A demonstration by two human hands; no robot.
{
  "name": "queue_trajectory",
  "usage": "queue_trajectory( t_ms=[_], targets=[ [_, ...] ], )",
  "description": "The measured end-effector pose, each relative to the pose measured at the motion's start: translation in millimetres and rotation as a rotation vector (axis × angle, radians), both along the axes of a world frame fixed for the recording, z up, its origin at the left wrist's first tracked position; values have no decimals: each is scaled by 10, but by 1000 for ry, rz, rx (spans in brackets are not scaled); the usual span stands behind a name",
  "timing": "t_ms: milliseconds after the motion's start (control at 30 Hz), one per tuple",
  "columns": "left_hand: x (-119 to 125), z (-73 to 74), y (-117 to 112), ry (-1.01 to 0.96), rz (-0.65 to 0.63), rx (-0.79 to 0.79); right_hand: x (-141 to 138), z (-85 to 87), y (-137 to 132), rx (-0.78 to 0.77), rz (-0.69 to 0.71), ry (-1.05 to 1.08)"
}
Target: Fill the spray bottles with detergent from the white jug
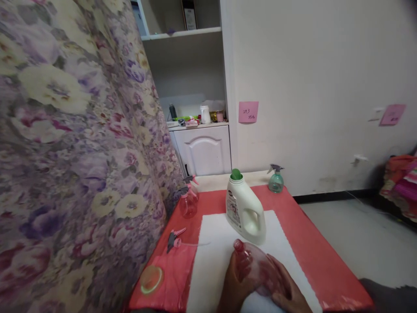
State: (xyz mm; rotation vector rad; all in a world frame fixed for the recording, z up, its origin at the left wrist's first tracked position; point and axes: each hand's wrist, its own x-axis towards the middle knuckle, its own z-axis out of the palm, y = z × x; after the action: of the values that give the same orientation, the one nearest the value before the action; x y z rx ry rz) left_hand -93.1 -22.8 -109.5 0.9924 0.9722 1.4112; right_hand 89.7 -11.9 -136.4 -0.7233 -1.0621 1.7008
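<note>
A clear pink spray bottle (262, 267) without its head lies tilted between my two hands, its open neck pointing up and to the left. My left hand (235, 282) is wrapped round the shoulder near the neck. The base end is gripped by my right hand (286, 284). Just beyond stands a large pale green jug (246, 213) with a handle, uncapped, a green spout (236, 174) showing in its mouth. A pink and grey trigger spray head (176, 241) with a thin tube rests to the left. Near the front left lies a round, clear, green-rimmed cap-like piece (151, 279).
Pink spray bottles (188, 204) stand at the back left, and a green spray bottle (276, 181) at the back right. A white cloth (208, 261) covers the middle of the red tabletop (325, 261). A floral curtain (81, 152) borders the left side.
</note>
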Motion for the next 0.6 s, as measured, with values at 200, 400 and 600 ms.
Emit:
queue_trajectory(
  t_ms=[200, 400, 600],
  targets=[
    [-494, 271, 166, 260, 388, 26, -18, -128, 29, -28, -29, 17],
    [-685, 202, 332, 373, 295, 76, 82, -106, 117, 30, -108, -28],
    [-724, -175, 403, 326, 309, 120, 198, 410, 636, 163, -319, -154]
  ],
)
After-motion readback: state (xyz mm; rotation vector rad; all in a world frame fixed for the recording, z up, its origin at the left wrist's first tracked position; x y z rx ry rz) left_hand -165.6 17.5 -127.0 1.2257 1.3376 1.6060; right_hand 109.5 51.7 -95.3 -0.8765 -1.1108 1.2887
